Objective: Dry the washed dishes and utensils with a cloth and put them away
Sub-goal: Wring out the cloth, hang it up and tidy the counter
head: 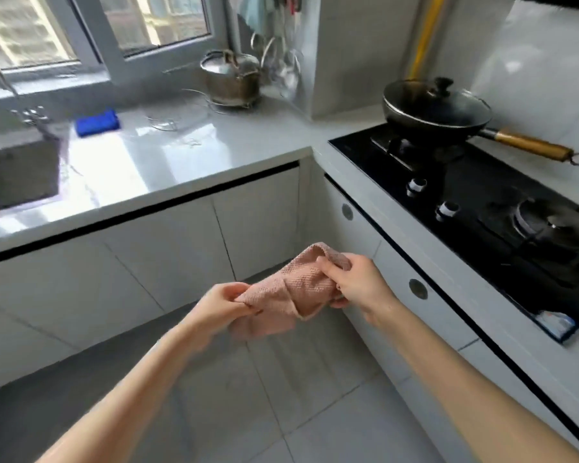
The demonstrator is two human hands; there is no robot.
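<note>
Head view: low in the centre of the frame, your left hand and right hand each pinch an end of the pink cloth — soft, light and floppy, so grip it bunched — no dishes visibly in hand.

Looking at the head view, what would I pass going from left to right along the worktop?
Sink → blue sponge → steel pot → black lidded wok, which sits on the gas hob.
</note>
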